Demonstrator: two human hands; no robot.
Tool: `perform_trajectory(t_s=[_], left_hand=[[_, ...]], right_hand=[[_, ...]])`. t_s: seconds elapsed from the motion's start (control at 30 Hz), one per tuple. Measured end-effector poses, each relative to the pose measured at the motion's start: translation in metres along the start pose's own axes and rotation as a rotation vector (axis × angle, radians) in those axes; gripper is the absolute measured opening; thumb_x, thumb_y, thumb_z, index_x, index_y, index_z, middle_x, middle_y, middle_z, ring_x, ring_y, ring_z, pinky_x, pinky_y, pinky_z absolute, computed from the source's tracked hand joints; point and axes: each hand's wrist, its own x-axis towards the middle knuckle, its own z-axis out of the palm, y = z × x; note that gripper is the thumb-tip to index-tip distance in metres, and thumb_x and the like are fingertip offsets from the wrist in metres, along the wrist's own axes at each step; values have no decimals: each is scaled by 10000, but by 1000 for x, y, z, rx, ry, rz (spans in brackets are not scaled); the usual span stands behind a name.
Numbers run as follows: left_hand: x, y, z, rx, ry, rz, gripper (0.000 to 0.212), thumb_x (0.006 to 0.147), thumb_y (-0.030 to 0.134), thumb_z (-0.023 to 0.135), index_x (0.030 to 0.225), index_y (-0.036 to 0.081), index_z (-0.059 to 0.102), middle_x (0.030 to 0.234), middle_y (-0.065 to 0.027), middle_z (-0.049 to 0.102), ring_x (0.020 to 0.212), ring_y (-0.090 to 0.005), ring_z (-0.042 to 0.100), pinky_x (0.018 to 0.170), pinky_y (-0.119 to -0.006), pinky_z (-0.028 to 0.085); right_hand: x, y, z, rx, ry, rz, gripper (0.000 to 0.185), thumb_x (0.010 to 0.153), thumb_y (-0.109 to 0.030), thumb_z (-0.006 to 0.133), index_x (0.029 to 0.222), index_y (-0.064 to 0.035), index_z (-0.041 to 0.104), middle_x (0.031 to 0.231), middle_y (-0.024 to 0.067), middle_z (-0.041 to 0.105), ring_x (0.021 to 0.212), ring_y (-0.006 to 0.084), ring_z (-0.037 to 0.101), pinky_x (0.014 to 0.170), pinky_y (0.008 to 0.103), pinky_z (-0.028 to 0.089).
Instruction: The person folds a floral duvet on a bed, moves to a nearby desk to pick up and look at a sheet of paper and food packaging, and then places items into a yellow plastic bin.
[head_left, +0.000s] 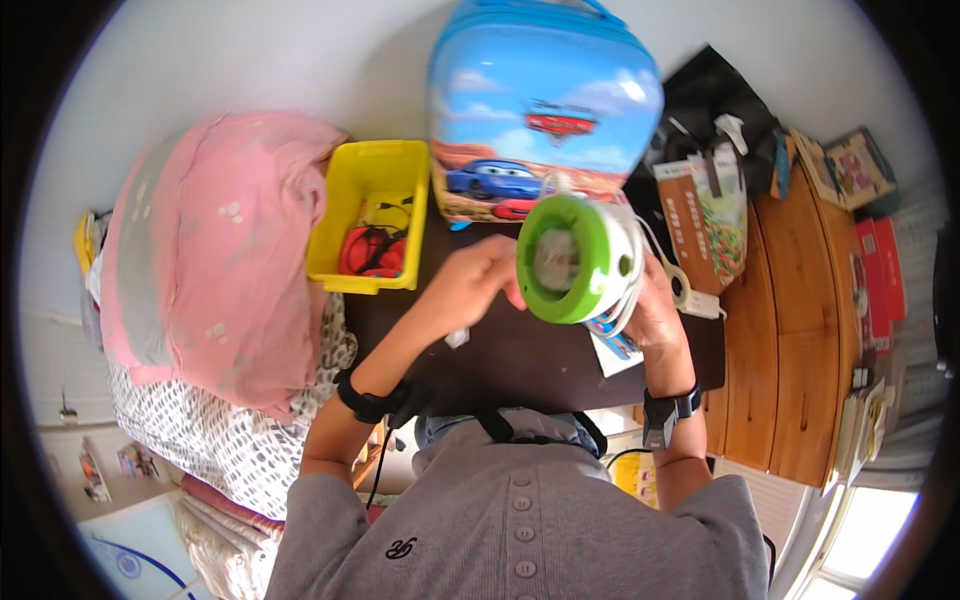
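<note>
A round green and white plastic device (600, 281) with a hollow front is held up over the dark table (517, 360). Its white cord (632, 289) is looped around the body. My right hand (654, 307) grips it from the right side, the fingers partly hidden behind device and cord. My left hand (476, 277) is at its left rim, fingers bent; whether they press on the rim is not clear. A bit of white crumpled paper (457, 338) lies on the table below my left hand. Partly under my right hand is a white sheet (616, 358) with a blue item on it.
A yellow plastic bin (318, 274) with cables and a red item stands on the left, beside pink bedding (240, 262). A blue cartoon-car suitcase (540, 90) stands behind. A white power strip (699, 303), a printed bag (694, 225) and a wooden drawer cabinet (806, 337) are at right.
</note>
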Motion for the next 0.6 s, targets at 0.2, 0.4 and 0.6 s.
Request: perform_trajectory(t_s=[0.2,0.4,0.6], left_hand=[[30,-8,51,-83,243,68,264,938,189,387,1000,-18,540,626,-37,501,628,-121,540,657,-251,452],[36,1,94,-18,51,31,204,912,130,442,1007,-15,549,699,-29,516,664,-93,530,653,-236,455],[27,-8,110,64,-287,-252,209,794,60,598,994,26,549,720,8,541,659,-51,515,619,-195,401]], right_hand=[[-56,-21,-85,-380,-45,189,659,760,-224,694,1252,49,350,1084,124,525,975,155,514,826,271,425],[-81,-51,-127,-526,296,130,681,757,-281,691,1237,69,358,1037,129,550,892,147,555,726,267,482],[-80,-64,-142,-328,233,-21,720,772,-307,666,1266,81,314,1126,157,512,1022,186,510,830,295,439]])
